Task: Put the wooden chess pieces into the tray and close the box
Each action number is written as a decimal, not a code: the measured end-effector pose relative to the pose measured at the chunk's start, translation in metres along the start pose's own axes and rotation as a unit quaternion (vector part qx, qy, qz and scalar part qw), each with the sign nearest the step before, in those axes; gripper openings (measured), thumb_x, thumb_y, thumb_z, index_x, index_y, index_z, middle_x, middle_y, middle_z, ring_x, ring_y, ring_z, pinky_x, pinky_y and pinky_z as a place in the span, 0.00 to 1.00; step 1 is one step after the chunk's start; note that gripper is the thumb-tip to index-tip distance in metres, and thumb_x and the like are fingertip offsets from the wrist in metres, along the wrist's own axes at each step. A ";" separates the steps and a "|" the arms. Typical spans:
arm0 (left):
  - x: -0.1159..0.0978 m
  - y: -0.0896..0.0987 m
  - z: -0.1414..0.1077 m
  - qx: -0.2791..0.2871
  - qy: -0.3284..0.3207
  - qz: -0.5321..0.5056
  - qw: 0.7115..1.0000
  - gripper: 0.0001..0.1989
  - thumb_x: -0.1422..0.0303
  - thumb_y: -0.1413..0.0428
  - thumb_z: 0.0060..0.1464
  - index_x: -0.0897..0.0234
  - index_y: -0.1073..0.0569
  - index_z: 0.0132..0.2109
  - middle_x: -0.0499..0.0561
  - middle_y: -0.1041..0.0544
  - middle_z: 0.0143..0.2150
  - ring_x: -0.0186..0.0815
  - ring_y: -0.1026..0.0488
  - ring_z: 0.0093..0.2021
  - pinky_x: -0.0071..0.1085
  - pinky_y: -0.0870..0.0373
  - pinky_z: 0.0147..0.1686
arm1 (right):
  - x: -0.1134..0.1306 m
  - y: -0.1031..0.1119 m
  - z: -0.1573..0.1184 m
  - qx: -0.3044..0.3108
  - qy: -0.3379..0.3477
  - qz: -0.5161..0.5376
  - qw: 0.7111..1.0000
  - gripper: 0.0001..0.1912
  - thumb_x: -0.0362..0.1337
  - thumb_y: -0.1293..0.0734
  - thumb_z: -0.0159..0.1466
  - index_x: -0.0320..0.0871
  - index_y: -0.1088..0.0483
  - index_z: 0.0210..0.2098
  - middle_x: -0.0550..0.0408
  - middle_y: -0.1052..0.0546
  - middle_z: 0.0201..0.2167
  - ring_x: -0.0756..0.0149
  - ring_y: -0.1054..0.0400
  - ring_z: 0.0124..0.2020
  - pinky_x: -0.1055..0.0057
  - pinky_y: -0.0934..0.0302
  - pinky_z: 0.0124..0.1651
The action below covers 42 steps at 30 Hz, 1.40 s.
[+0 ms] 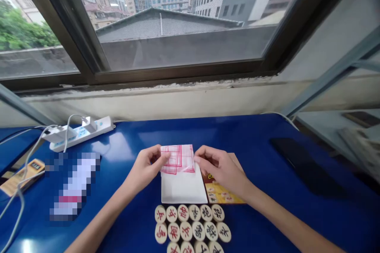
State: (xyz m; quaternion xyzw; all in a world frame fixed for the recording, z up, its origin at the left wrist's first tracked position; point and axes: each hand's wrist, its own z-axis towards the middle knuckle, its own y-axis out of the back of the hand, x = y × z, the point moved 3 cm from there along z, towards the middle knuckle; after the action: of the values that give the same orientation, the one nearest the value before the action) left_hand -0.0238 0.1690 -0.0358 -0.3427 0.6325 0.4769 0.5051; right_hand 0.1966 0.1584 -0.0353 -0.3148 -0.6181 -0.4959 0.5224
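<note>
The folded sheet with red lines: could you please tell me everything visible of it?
The folded sheet looks like thin, translucent plastic, whitish with red lines crossing into rectangles; overlapping layers show through. It is folded into a creased packet, held over the far part of the white box. The left hand pinches its left side, thumb on top; the right hand has its fingertips at the right edge.

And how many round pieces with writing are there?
16 round pieces on the blue table: six in the far row, six in the middle, four in the near row, cut by the picture's edge. More may be hidden.
</note>
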 end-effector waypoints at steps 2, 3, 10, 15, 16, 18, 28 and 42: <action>0.001 -0.001 -0.001 0.003 0.003 -0.002 1.000 0.23 0.48 0.44 0.62 0.65 0.30 0.33 0.48 0.30 0.28 0.31 0.35 0.28 0.26 0.41 0.26 | 0.000 -0.001 -0.002 -0.006 0.007 -0.008 1.000 0.16 0.50 0.36 0.68 0.44 0.34 0.34 0.62 0.35 0.23 0.72 0.43 0.24 0.73 0.46 0.27; 0.000 -0.002 -0.001 0.007 0.004 -0.001 1.000 0.23 0.48 0.44 0.62 0.65 0.31 0.32 0.47 0.31 0.27 0.31 0.37 0.27 0.26 0.42 0.25 | 0.001 -0.002 -0.002 -0.012 0.012 -0.014 1.000 0.16 0.50 0.35 0.68 0.44 0.35 0.32 0.62 0.37 0.23 0.73 0.44 0.24 0.73 0.47 0.27; -0.005 -0.005 -0.002 0.032 0.019 -0.004 0.999 0.25 0.45 0.45 0.61 0.64 0.33 0.30 0.42 0.37 0.21 0.27 0.42 0.21 0.25 0.47 0.22 | -0.003 0.000 -0.003 -0.056 0.012 -0.007 0.998 0.22 0.53 0.35 0.67 0.45 0.40 0.26 0.64 0.40 0.20 0.74 0.48 0.21 0.74 0.49 0.24; -0.004 -0.002 -0.002 0.027 0.043 -0.015 0.999 0.26 0.44 0.44 0.60 0.63 0.33 0.29 0.40 0.40 0.16 0.25 0.46 0.17 0.24 0.51 0.19 | -0.001 0.005 -0.001 -0.054 0.004 0.015 0.998 0.22 0.57 0.35 0.66 0.44 0.33 0.31 0.64 0.38 0.19 0.74 0.47 0.20 0.74 0.48 0.22; -0.004 -0.003 -0.002 0.026 0.048 -0.019 0.998 0.26 0.44 0.44 0.60 0.63 0.33 0.29 0.40 0.41 0.15 0.25 0.47 0.16 0.24 0.52 0.19 | 0.000 0.004 -0.002 -0.048 0.001 0.022 0.999 0.21 0.56 0.36 0.67 0.43 0.32 0.33 0.64 0.37 0.18 0.74 0.46 0.19 0.74 0.47 0.22; -0.006 -0.004 -0.004 0.028 0.056 -0.028 0.998 0.25 0.44 0.44 0.60 0.63 0.32 0.31 0.39 0.40 0.14 0.26 0.47 0.14 0.24 0.51 0.18 | 0.002 0.002 -0.003 -0.038 0.001 0.038 0.999 0.19 0.54 0.36 0.68 0.43 0.30 0.34 0.63 0.35 0.17 0.74 0.44 0.18 0.74 0.45 0.22; -0.023 0.000 -0.012 -0.030 -0.020 -0.013 0.999 0.22 0.50 0.48 0.64 0.61 0.18 0.40 0.50 0.23 0.29 0.32 0.36 0.25 0.31 0.37 0.28 | 0.001 0.006 -0.015 -0.088 0.053 0.087 0.991 0.15 0.46 0.38 0.70 0.44 0.24 0.38 0.57 0.28 0.24 0.72 0.37 0.21 0.72 0.42 0.23; -0.013 -0.011 -0.011 -0.020 0.052 -0.180 0.982 0.36 0.55 0.37 0.59 0.58 0.42 0.67 0.47 0.23 0.35 0.30 0.31 0.28 0.25 0.37 0.26 | -0.011 -0.013 -0.005 0.064 -0.038 0.156 0.985 0.18 0.49 0.30 0.63 0.45 0.28 0.47 0.53 0.23 0.37 0.65 0.29 0.38 0.63 0.31 0.46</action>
State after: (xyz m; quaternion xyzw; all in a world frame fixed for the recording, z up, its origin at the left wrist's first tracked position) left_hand -0.0139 0.1550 -0.0254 -0.4853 0.5761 0.3724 0.5422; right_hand 0.1892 0.1515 -0.0498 -0.3921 -0.6111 -0.3555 0.5886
